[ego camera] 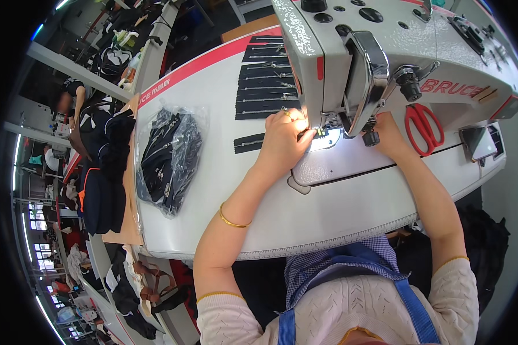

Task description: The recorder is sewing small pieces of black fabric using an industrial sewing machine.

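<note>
My left hand (285, 138) is at the lit needle area of a white Bruce sewing machine (311, 86), with thumb and fingers closed on a black zipper strip (248, 143). One end of that strip, with its silver teeth, sticks out to the left from under the hand. Close by stands the presser foot (331, 125), over a bright metal needle plate. My right hand (386, 136) is on the other side of the needle, behind a black knob (371, 138). Its fingertips are hidden, so whether it holds anything cannot be seen.
More black zipper strips (265, 97) lie in a row beyond my left hand. A clear plastic bag of zippers (170, 159) rests at left. Red-handled scissors (419, 129) lie on the machine bed at right. Dark garments (105, 194) are piled beyond the table's left edge; another person works farther off.
</note>
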Action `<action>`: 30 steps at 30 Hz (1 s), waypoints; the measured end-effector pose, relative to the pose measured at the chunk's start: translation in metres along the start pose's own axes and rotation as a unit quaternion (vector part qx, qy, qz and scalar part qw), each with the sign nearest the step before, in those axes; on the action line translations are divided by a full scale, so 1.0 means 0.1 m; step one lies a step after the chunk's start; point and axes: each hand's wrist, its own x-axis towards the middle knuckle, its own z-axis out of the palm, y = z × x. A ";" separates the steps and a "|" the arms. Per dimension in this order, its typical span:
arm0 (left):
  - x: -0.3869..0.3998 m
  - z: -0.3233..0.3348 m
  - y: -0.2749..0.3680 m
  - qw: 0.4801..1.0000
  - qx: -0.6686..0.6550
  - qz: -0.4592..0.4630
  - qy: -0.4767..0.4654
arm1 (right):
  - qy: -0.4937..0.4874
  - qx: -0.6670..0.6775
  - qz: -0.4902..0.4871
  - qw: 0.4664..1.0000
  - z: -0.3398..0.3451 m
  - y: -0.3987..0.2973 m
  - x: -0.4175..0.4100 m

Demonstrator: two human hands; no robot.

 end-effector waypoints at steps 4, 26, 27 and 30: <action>-0.01 -0.01 0.00 1.000 0.005 -0.007 -0.020 | -0.019 -0.031 0.008 0.999 0.00 -0.05 0.01; -0.73 -1.74 -0.68 0.874 0.439 -0.165 0.129 | -0.025 -0.334 -0.080 0.939 0.23 -0.43 -0.09; -0.87 -1.82 -0.76 0.874 0.437 -0.196 0.086 | -0.016 -0.321 -0.094 0.942 0.24 -0.44 -0.09; -1.09 -1.95 -0.92 0.893 0.377 -0.242 0.036 | 0.006 -0.312 -0.119 0.943 0.23 -0.48 -0.12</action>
